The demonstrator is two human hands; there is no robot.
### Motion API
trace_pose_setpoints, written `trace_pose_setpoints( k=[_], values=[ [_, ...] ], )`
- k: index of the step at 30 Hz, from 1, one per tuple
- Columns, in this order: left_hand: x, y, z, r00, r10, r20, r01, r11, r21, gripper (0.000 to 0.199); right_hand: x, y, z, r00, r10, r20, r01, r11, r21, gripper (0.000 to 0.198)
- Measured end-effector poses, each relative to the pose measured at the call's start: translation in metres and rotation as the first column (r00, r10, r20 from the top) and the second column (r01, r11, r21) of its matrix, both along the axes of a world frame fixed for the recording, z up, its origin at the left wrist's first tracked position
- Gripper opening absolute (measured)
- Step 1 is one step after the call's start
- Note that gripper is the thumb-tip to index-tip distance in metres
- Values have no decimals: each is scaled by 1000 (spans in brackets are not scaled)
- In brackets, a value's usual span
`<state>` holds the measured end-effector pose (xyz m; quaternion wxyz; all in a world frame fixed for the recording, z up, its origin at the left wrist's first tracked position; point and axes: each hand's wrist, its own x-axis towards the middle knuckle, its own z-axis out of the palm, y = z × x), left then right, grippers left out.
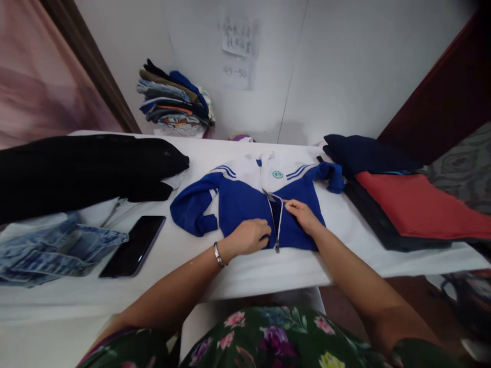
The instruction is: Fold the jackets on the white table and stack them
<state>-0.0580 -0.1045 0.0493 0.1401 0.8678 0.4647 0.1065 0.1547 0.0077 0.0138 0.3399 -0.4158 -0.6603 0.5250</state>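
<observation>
A blue and white zip-up jacket lies front up on the white-covered table, its collar away from me. Its left-side sleeve is folded back on itself, and the other sleeve is bunched at the right. A gap shows between the two zipper edges, which come together at the hem by a small metal zip part. My left hand, with a bracelet on its wrist, is closed with curled fingers on the front panel left of the zipper. My right hand pinches the front panel at the right zipper edge.
To the left lie black garments, folded jeans and a phone. A stack of folded clothes stands at the back left. Red folded cloth and dark navy cloth are at the right. Paper notes hang on the wall.
</observation>
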Motion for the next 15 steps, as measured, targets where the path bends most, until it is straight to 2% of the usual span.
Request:
trace_pose_setpoints(
  k=[2,4,6,8,9,11,13,15],
  values=[
    [1,-3,1,999,3,42,-2,1000,-18,14,-5,-3,-7,990,50,129,-68,988,138,22],
    [1,-4,2,995,7,100,0,998,-63,21,-9,-8,-15,960,65,273,-148,943,297,17],
    [0,-3,3,983,3,184,22,990,-138,27,-12,-13,-21,929,42,368,-197,897,396,13],
    [-3,1,3,968,45,249,-3,986,-166,30,-12,-16,-22,908,37,417,-228,880,418,12],
    [-6,4,3,961,91,261,-54,988,-144,30,-11,-17,-20,902,47,429,-242,878,413,12],
    [-12,10,0,946,208,249,-205,978,-39,28,-9,-16,-12,890,87,447,-277,883,378,10],
    [-18,16,-6,927,315,205,-335,940,71,25,-8,-10,1,877,136,460,-309,894,324,11],
    [-22,19,-15,914,379,145,-394,914,99,28,-11,4,14,876,156,457,-319,897,306,16]
  ],
)
